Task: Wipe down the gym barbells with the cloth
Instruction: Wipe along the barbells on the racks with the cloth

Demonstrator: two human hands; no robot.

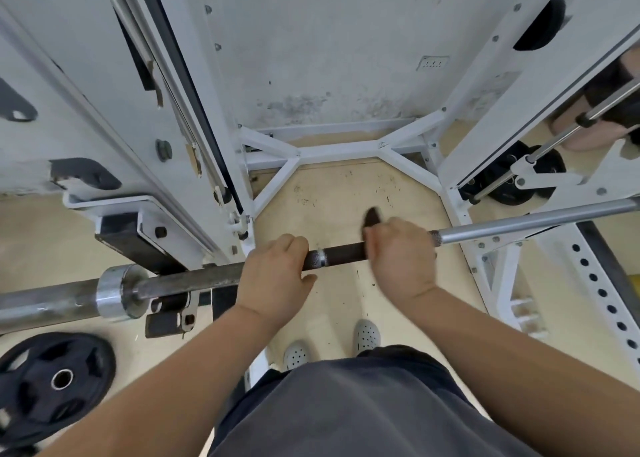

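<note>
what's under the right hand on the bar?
A dark cloth held against the barbell. Only one corner shows, sticking out beyond the right hand. The hand covers the rest of the cloth and the stretch of bar beneath it.

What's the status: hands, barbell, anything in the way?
Left hand gripping the barbell. Right hand holding dark cloth on the bar. Shaft to the right bare, nothing in the way.
</note>
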